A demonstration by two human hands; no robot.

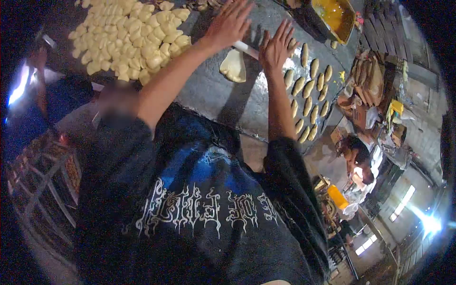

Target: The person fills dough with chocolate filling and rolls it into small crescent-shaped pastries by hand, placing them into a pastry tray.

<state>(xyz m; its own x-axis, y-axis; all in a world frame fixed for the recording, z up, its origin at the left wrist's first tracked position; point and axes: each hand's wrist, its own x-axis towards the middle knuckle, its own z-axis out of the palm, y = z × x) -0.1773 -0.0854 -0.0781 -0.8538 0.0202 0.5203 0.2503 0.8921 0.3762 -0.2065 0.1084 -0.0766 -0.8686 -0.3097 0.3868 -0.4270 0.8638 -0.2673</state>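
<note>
A pale rolling pin (246, 49) lies across the dark worktop between my hands. My left hand (228, 27) rests over its left end with the fingers stretched out and apart. Over the other end is my right hand (276, 50), its fingers also extended and spread. Neither hand wraps round the pin; its ends are hidden beneath them. Just below the pin, a flattened sheet of dough (233, 67) lies on the worktop with an uneven lower edge.
Many pale dough pieces (128, 40) are heaped at upper left. Oval dough rolls (308, 89) lie in rows at right. A container of yellow liquid (335, 16) stands at upper right. One person (61, 102) is at left; another person (358, 159) is beyond the right edge.
</note>
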